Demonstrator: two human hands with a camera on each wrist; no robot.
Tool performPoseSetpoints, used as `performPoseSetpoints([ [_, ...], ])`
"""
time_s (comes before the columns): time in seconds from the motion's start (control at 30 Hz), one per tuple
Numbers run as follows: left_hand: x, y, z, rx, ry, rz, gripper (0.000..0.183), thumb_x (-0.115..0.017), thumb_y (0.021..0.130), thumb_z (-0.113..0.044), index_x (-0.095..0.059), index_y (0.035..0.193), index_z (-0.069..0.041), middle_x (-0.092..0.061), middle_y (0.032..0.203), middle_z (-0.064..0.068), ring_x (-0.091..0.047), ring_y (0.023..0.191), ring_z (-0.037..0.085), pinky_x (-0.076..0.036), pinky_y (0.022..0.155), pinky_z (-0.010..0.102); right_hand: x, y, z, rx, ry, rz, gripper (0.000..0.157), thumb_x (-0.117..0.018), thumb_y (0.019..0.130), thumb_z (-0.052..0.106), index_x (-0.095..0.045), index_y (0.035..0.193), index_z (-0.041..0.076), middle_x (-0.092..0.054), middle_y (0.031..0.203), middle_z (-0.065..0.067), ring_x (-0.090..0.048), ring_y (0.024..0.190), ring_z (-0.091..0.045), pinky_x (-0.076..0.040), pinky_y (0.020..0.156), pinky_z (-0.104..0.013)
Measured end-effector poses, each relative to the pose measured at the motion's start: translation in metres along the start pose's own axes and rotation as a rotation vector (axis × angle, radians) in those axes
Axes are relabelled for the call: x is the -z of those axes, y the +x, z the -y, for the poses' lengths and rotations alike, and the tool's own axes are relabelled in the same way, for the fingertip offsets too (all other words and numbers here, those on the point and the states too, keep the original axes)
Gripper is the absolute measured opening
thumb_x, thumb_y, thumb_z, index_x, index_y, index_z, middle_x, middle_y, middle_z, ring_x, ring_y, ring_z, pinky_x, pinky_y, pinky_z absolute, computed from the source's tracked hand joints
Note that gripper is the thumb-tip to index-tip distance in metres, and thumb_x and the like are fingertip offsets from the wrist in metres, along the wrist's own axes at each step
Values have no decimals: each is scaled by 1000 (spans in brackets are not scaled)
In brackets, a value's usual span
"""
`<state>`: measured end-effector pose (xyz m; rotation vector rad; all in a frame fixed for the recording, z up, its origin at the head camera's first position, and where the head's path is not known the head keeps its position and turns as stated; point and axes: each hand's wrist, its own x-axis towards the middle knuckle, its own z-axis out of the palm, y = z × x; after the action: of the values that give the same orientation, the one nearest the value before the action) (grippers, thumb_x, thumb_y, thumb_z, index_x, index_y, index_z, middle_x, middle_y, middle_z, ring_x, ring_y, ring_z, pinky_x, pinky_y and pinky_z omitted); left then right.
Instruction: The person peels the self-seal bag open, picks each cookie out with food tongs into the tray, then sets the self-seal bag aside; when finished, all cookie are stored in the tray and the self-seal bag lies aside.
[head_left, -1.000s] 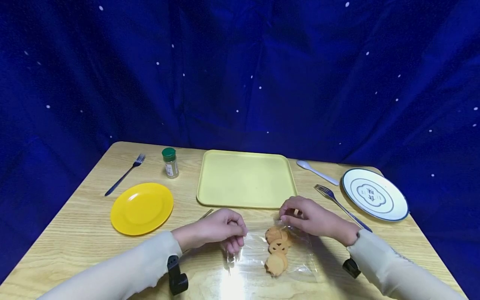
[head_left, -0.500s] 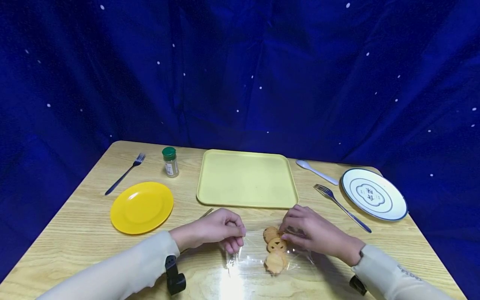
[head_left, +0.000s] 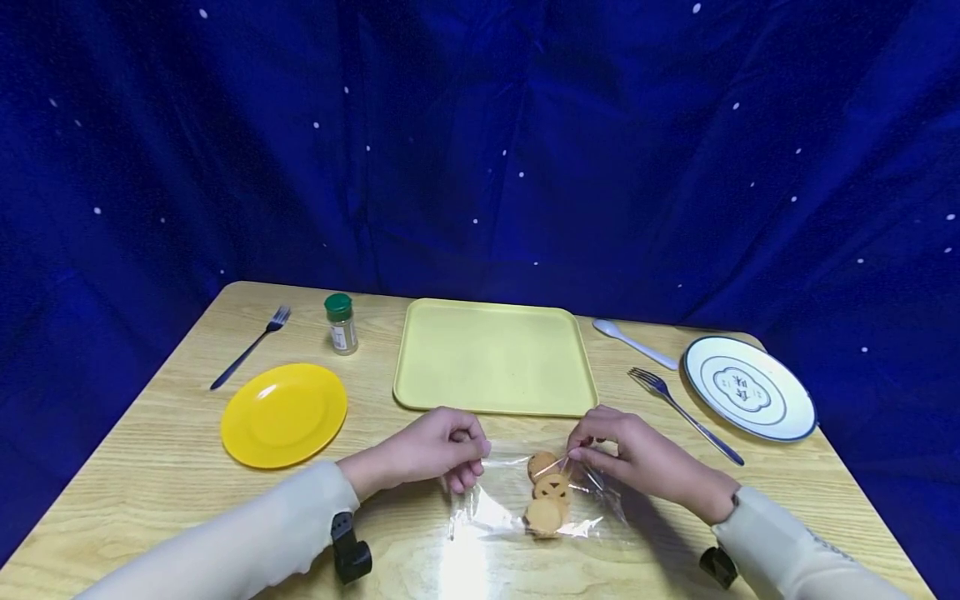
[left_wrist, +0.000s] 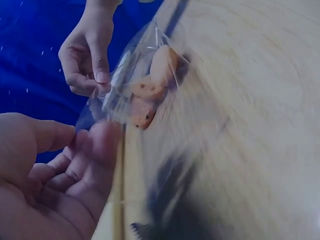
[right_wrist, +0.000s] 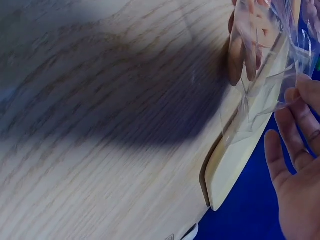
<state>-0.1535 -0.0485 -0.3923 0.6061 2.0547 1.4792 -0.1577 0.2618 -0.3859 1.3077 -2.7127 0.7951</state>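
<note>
A clear plastic bag [head_left: 498, 492] with several round cookies [head_left: 551, 488] inside spans the space between both hands, in front of the tray. My left hand [head_left: 429, 450] pinches its left upper edge between thumb and fingers. On the other side, my right hand [head_left: 633, 457] grips the film near the upper right corner. The cookies overlap in a column toward the right hand; one has a face-like cutout. In the left wrist view the bag [left_wrist: 120, 90] stretches from one hand to the other. Gathered, wrinkled film [right_wrist: 280, 85] shows by the fingertips in the right wrist view.
Behind the bag lies a pale yellow tray [head_left: 495, 358]. At left are a yellow plate [head_left: 285, 417], a fork [head_left: 251, 348] and a green-capped shaker [head_left: 341, 325]. A spoon [head_left: 633, 345], another fork [head_left: 686, 417] and a white plate [head_left: 780, 408] lie at right.
My right hand has moved slightly nearer me and to the right, now pinching the film. The left hand has risen a little. The cookies have shifted slightly left within the bag.
</note>
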Motion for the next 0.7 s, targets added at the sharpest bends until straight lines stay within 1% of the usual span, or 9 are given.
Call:
performPoseSetpoints([
  [0.07,3,-6,-3,-62,283,-68,17,-57,97,-18,-59,91,-2,-63,74,8,-57,57,9,-52,54,28,0,0,0,-5,20,1,10,-65,93,17,-65,91,27,-62,87,18,-55,84,3,-48,72,-22],
  [0.13,7,-15,-6,-99,642,-166,18,-61,95,-23,-59,91,-6,-61,74,6,-56,60,11,-48,52,29,-1,0,-1,-18,34,-1,9,-65,93,17,-65,91,27,-63,87,18,-56,84,3,-50,73,-21],
  [0.2,10,-26,-8,-74,952,-270,20,-67,90,-25,-59,92,-7,-58,77,4,-56,64,14,-46,52,30,-2,-1,-2,-29,46,-2,9,-65,93,18,-65,91,26,-63,88,17,-57,85,2,-51,73,-20],
  [0.23,10,-33,-9,-42,1055,-304,24,-71,87,-25,-59,94,-5,-57,78,4,-55,67,17,-45,52,32,-3,-2,-3,-36,53,0,8,-65,93,18,-65,92,26,-63,88,17,-57,85,2,-51,74,-20],
  [0.27,11,-39,-8,-8,1116,-318,29,-73,84,-25,-60,96,-3,-57,79,7,-56,68,20,-46,53,35,-3,-2,-3,-37,57,0,8,-65,93,18,-65,92,26,-63,88,17,-57,85,2,-51,74,-20],
  [0.33,11,-51,-3,43,1177,-328,33,-78,79,-24,-60,92,1,-56,77,11,-57,68,25,-47,53,39,-4,-3,-4,-40,62,-1,8,-64,93,19,-64,93,27,-63,89,16,-58,85,2,-52,74,-20],
  [0.47,11,-68,9,92,1203,-322,32,-82,72,-20,-57,76,-1,-53,69,10,-55,64,27,-46,53,43,-3,-4,-5,-42,59,-7,7,-64,93,19,-64,94,26,-64,89,14,-58,85,2,-52,73,-20],
  [0.6,14,-79,16,137,1158,-278,29,-79,73,-16,-53,67,-6,-53,65,7,-55,61,26,-46,54,43,-2,-3,-6,-57,69,-2,6,-65,93,20,-65,94,26,-63,89,15,-58,84,2,-52,73,-20],
  [0.7,20,-86,17,197,1085,-211,26,-74,75,-11,-49,66,-9,-51,64,5,-52,60,23,-46,54,43,-3,-2,-7,-63,74,6,6,-65,93,20,-65,94,26,-63,89,16,-58,84,2,-52,73,-20],
])
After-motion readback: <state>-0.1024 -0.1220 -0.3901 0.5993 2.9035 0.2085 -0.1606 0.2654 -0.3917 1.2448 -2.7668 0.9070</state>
